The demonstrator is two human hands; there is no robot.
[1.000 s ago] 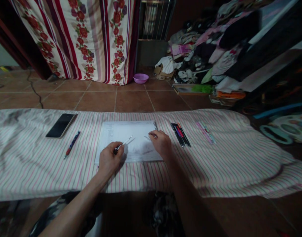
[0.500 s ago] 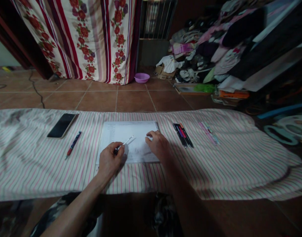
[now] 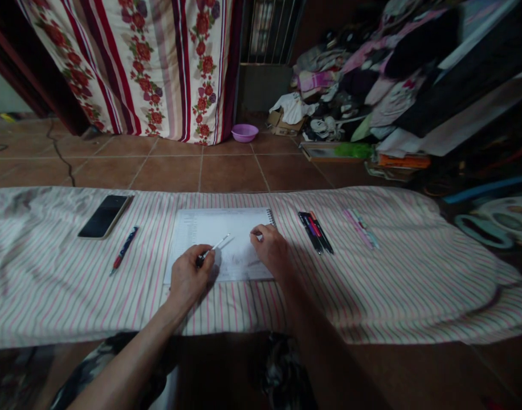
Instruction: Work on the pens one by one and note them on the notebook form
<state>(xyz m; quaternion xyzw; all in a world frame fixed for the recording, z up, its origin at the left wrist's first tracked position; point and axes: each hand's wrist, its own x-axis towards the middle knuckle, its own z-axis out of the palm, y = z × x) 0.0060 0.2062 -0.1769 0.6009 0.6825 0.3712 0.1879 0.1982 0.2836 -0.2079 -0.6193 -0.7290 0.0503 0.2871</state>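
Note:
My left hand point(image 3: 191, 273) is closed around a slim pen point(image 3: 219, 243) with a pale, clear-looking shaft and a dark part between the fingers. Its thin end points up and to the right over a spiral notebook point(image 3: 227, 219). Faint marks and printed lines show on the notebook's open page. Over the right part of that page, my right hand point(image 3: 269, 247) is closed, thumb and fingertips drawn together. Whatever it pinches, if anything, is too small to make out. The wire binding runs along the notebook's upper right edge.
A striped cloth point(image 3: 393, 285) covers the table. To the left lie a phone point(image 3: 104, 217) and a red-and-blue pen point(image 3: 124, 250). Several dark and coloured pens point(image 3: 315, 232) are right of the notebook, with pastel pens point(image 3: 361, 229) farther right. A purple basin point(image 3: 244, 132) is on the floor.
The view has shifted very slightly. My right fingertips have drawn a little closer together, while the left hand keeps the pen in nearly the same place.

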